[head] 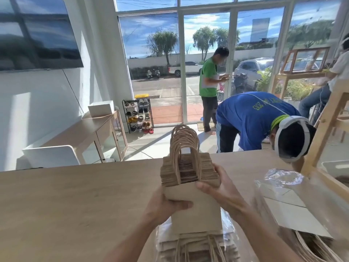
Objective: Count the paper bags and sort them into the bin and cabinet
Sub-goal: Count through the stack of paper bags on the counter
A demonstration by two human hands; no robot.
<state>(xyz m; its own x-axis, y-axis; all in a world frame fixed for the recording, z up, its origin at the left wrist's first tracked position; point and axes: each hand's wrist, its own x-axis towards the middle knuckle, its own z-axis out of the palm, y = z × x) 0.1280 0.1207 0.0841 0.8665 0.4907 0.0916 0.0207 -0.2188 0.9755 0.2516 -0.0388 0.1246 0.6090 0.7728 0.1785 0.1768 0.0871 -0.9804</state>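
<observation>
Both hands are closed on a thick stack of brown kraft-paper bags with twisted paper handles [188,173], held upright between them above the pale wooden surface [75,205]. The left hand [166,205] grips the lower left corner, its thumb lying across the face of the nearest bag. The right hand [222,190] clasps the upper right side, thumb at that bag's top edge and fingers round the far side. The bags' long axis runs up and away from the hands, handles topmost, and the stack's depth leads away from the person. The flat face under the thumbs is therefore probably the first to peel off, and the right thumb looks better placed for it. Just below the wrists a second pile of brown bags in clear plastic [194,246] lies flat.
</observation>
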